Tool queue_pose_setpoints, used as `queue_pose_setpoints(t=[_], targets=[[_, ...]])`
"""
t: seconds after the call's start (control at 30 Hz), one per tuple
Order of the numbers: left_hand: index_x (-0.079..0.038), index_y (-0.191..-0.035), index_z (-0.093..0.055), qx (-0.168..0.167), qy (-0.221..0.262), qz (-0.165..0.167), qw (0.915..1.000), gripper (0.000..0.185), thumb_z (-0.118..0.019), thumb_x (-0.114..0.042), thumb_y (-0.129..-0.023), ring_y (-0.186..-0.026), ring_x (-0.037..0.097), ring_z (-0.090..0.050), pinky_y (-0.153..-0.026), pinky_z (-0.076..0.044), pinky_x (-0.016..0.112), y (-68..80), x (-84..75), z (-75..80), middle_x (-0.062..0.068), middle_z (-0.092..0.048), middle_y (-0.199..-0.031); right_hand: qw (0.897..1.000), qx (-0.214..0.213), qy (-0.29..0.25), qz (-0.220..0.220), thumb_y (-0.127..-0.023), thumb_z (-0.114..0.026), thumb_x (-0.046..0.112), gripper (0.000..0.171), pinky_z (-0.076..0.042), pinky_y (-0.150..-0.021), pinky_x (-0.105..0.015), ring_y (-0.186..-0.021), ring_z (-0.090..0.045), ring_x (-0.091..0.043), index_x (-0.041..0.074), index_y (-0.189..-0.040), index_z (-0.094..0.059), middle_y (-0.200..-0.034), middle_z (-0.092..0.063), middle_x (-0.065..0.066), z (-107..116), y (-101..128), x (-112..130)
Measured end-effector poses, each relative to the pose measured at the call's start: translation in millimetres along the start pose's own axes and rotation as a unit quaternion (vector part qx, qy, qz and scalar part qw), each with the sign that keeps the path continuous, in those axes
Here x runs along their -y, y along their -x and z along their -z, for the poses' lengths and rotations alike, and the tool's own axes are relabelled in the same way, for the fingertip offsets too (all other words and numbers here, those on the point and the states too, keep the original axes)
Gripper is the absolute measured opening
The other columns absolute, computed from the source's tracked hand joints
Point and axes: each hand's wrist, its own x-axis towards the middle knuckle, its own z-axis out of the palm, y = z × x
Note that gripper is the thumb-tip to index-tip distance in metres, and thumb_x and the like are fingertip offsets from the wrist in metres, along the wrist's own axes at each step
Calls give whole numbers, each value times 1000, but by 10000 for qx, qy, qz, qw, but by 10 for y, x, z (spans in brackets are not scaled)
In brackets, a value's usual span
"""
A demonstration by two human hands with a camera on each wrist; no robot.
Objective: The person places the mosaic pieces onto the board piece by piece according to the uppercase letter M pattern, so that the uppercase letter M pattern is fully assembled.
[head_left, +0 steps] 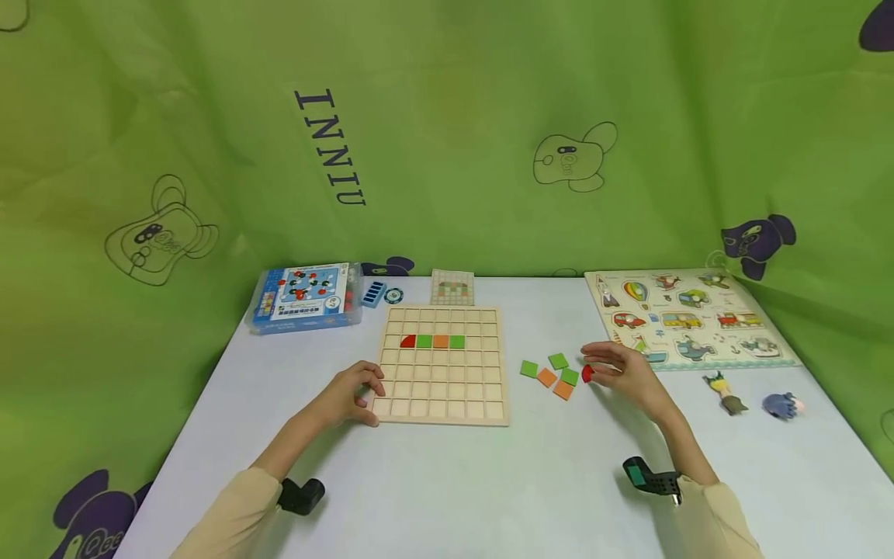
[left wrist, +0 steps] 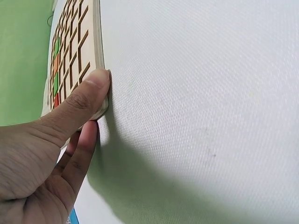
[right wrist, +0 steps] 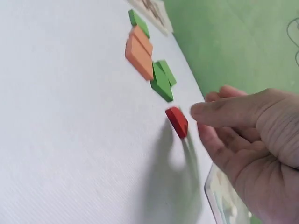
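Note:
At its near left corner my left hand (head_left: 351, 394) holds a wooden grid board (head_left: 440, 390). In the left wrist view the thumb lies along the board's edge, with the other fingers at the adjoining side. One row of the board holds a red quarter-round piece (head_left: 408, 341), a green square (head_left: 424, 341), an orange square (head_left: 441, 341) and another green square (head_left: 457, 341). My right hand (head_left: 628, 378) hovers beside a loose red piece (right wrist: 177, 122), its fingers slightly bent and apart from it. Loose green tiles (right wrist: 161, 83) and orange tiles (right wrist: 139, 58) lie just beyond.
A pattern card (head_left: 452, 288) lies behind the board. At the back left is a blue boxed set (head_left: 303, 296); at the right, a picture puzzle board (head_left: 698, 318). Two small figures (head_left: 726, 394) (head_left: 782, 405) lie near the right edge. A green curtain (head_left: 447, 155) hangs behind the table.

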Motion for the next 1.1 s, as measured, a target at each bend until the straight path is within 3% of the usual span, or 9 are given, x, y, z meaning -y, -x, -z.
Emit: queue_pose_setpoints(t=[0.13, 0.3, 0.5, 0.7, 0.87, 1.1], targets=[[3, -87, -61, -12, 50, -35, 10000, 34, -85, 5, -63, -104, 36, -47, -66, -51, 28, 4, 9, 4, 22, -51, -116, 9979, 314, 561, -89, -81, -61, -19, 43, -51, -86, -30, -111, -54, -46, -14, -123, -51, -120, -56, -33, 52, -12, -8], [4, -87, -61, -15, 86, -59, 9999, 34, -85, 5, -63, -105, 37, -47, -67, -51, 29, 2, 8, 8, 23, -51, -116, 9906, 299, 1305, -274, -80, -68, -12, 41, -53, -76, -24, -95, -63, -33, -12, -119, -56, -110, -64, -25, 62, 104, -5], [2, -86, -61, -120, -32, -28, 9999, 34, -85, 5, -62, -105, 37, -47, -65, -50, 27, 13, 25, 35, 21, -52, -116, 9864, -491, 1490, -482, -76, -79, 1, 39, -51, -67, -18, -77, -64, -15, -8, -110, -62, -97, -69, -18, -111, 230, -21], [3, -87, -61, -57, 118, -16, 9999, 33, -84, 5, -63, -106, 37, -46, -67, -51, 29, 18, 33, 13, 23, -51, -117, 9743, -1450, 1693, -328, -75, -78, -4, 28, -48, -63, -11, -70, -61, -7, -7, -100, -66, -88, -70, -16, -257, 272, -57], [3, -86, -61, -60, 102, 6, 9999, 34, -85, 6, -62, -105, 36, -46, -66, -51, 28, 11, 24, 6, 22, -51, -116, 9704, -1721, 1679, -240, -77, -77, -2, 26, -46, -62, -9, -71, -61, -3, -7, -100, -67, -87, -71, -16, -284, 317, -67], [3, -86, -61, -19, 144, -20, 9999, 35, -85, 5, -62, -103, 37, -47, -66, -51, 28, 11, 8, 5, 22, -51, -116, 9649, -2291, 1155, -557, -78, -76, -3, 26, -47, -62, -8, -71, -62, 4, -10, -101, -67, -90, -70, -23, -367, 310, -41]])
